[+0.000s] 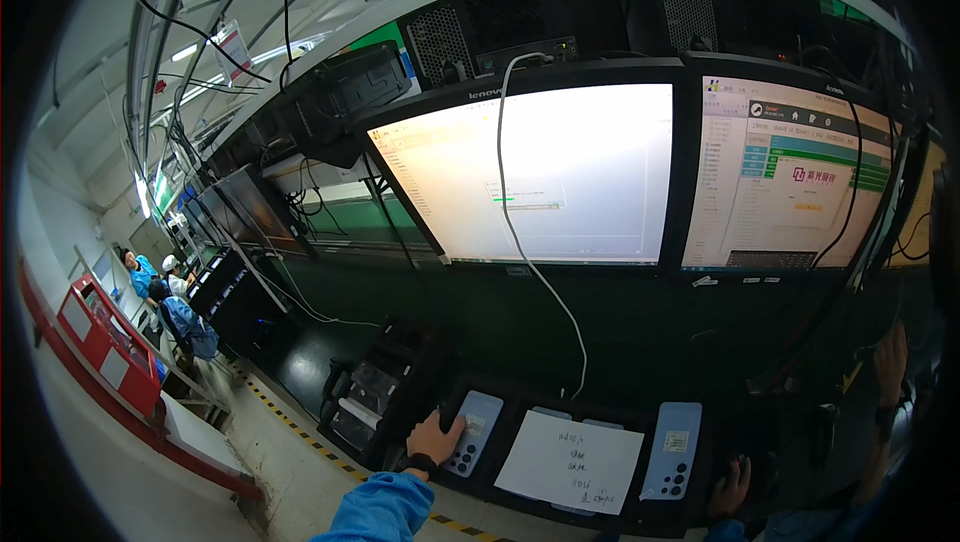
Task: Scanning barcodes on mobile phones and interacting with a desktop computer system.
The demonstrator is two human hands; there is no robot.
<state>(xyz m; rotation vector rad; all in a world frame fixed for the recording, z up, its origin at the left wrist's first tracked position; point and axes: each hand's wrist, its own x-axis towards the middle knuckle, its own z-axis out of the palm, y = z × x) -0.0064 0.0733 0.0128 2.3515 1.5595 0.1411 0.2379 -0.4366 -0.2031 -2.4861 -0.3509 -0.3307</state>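
My left hand [435, 440], with a dark band at the wrist, is closed over the left edge of a light blue smartphone [480, 422]. The phone lies back up in a dark tray, its camera lenses toward me. To its right, a white paper sheet with handwriting [570, 457] covers most of some more phones. Another light blue smartphone [672, 447], with a small label on its back, lies beyond the sheet. Beside that phone, my right hand [730, 489] rests with its fingers slightly bent and apart on a dark surface, nothing visible in it.
Two monitors [590, 182] stand behind the bench, and a white cable [545, 292] hangs in front of one. A black tray of parts [375, 392] sits left of the phones. At the far right is another person's hand [890, 362]. People [185, 317] sit farther along.
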